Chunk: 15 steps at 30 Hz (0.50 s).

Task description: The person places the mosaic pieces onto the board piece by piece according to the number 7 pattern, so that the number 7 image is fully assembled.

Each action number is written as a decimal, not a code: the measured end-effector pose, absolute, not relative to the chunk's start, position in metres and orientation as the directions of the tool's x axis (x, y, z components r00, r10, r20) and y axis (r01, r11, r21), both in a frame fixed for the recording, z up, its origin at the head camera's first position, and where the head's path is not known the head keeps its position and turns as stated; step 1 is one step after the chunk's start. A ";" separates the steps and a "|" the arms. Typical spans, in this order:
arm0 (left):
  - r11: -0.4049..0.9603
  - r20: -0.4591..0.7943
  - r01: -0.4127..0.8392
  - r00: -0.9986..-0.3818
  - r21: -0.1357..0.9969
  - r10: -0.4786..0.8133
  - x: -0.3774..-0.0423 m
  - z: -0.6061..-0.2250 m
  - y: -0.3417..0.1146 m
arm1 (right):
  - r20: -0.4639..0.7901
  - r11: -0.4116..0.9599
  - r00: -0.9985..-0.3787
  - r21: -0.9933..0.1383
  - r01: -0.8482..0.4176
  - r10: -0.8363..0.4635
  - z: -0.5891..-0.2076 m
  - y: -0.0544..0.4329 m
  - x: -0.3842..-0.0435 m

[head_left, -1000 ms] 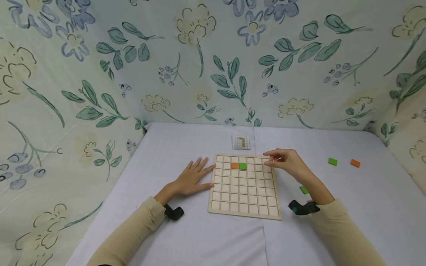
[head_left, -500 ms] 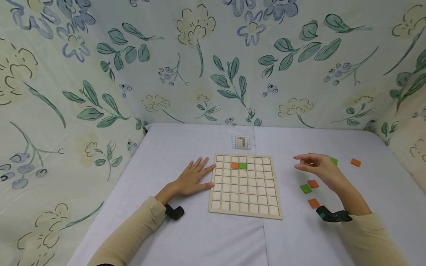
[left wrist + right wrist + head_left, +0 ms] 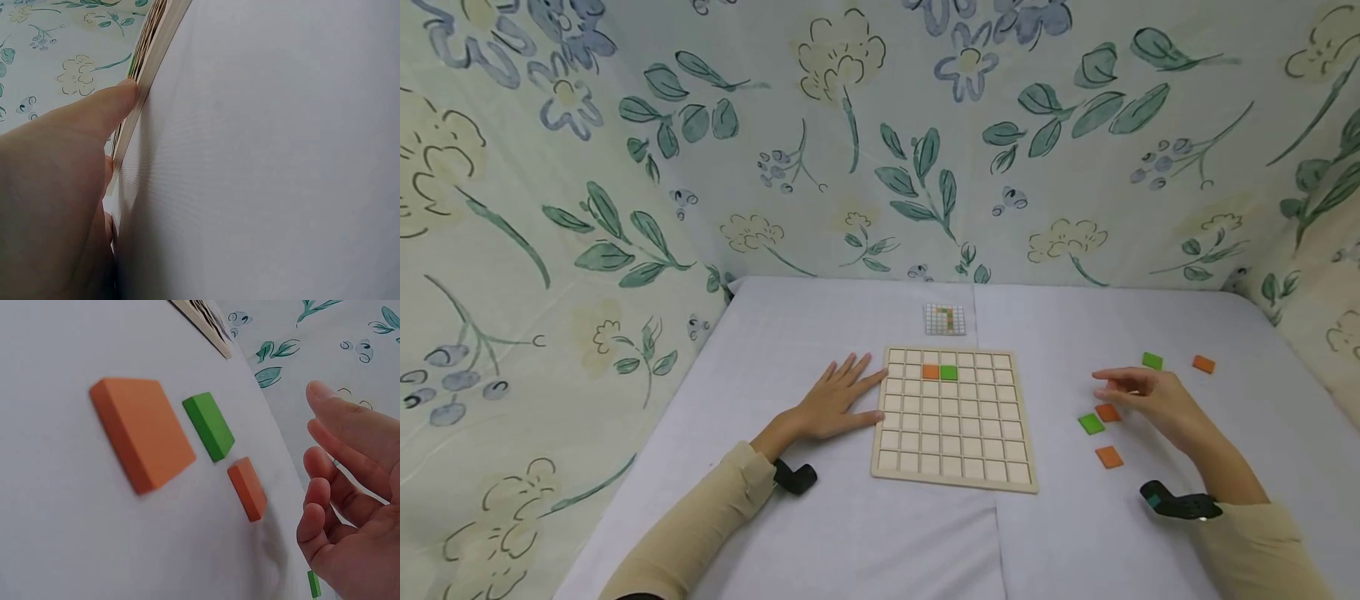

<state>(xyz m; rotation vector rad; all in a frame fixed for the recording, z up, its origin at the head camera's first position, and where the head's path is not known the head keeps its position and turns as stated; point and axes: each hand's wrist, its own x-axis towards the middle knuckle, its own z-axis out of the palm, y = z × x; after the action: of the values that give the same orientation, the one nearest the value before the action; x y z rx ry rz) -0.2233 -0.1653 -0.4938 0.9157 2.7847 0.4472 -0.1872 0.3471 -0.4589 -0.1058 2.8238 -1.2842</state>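
My left hand (image 3: 831, 404) lies with fingers spread, its thumb and fingertips touching the left edge of the wooden grid board (image 3: 951, 408). In the left wrist view the thumb (image 3: 119, 100) presses the board's side. An orange tile (image 3: 931, 372) and a green tile (image 3: 949, 372) sit side by side in the board's second row from the far edge. My right hand (image 3: 1161, 404) hovers right of the board with loosely bent fingers, holding nothing. Close below its fingertips lies a loose orange tile (image 3: 1107, 412), beside a green one (image 3: 1092, 423). Nearer is another orange tile (image 3: 1108, 457).
Farther back on the right lie a green tile (image 3: 1152, 361) and an orange tile (image 3: 1204, 364). A small grid card (image 3: 944, 319) with a coloured pattern lies behind the board. A floral cloth (image 3: 880, 225) hangs behind the white-covered table (image 3: 820, 317).
My right hand has moved from the board's far right corner out to the right and nearer, over the loose tiles. The left hand has stayed at the board's edge.
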 end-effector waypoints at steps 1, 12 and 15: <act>0.769 -0.078 0.547 -0.796 0.332 0.600 -0.224 -0.494 -0.165 | -0.010 0.661 -0.997 -0.749 -0.042 -0.075 -0.460 0.348 -0.187; 0.781 -0.086 0.539 -0.804 0.317 0.589 -0.226 -0.498 -0.166 | -0.035 0.678 -0.993 -0.733 -0.050 -0.112 -0.471 0.359 -0.181; 0.776 -0.078 0.543 -0.801 0.319 0.593 -0.225 -0.497 -0.166 | -0.032 0.678 -0.991 -0.732 -0.064 -0.128 -0.474 0.364 -0.180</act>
<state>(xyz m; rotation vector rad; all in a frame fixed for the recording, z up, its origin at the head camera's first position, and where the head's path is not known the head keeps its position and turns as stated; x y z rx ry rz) -0.2253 -0.1658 -0.4971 0.9018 2.7946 0.4231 -0.1803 0.3639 -0.4736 -0.1611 2.8036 -1.2178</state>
